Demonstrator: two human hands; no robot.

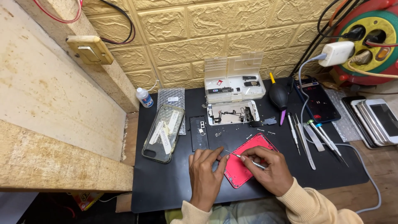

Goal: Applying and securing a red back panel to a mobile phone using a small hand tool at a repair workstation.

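Black mat (174, 182) carries red phone housing (242, 164), tweezers (302, 135), battery (199, 132).

Seeing bright, even light from overhead, warm tint on brick-pattern wall (232, 33). Soft short shadows under my hands on black mat (166, 182). Faint sheen on stacked phone screens (379, 120). Focus sharp throughout; wide-lens bending at edges, wooden beam (54, 161) bowed.

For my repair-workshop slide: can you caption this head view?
Left hand steadies a red phone housing on a black mat while right hand works thin metal tweezers.
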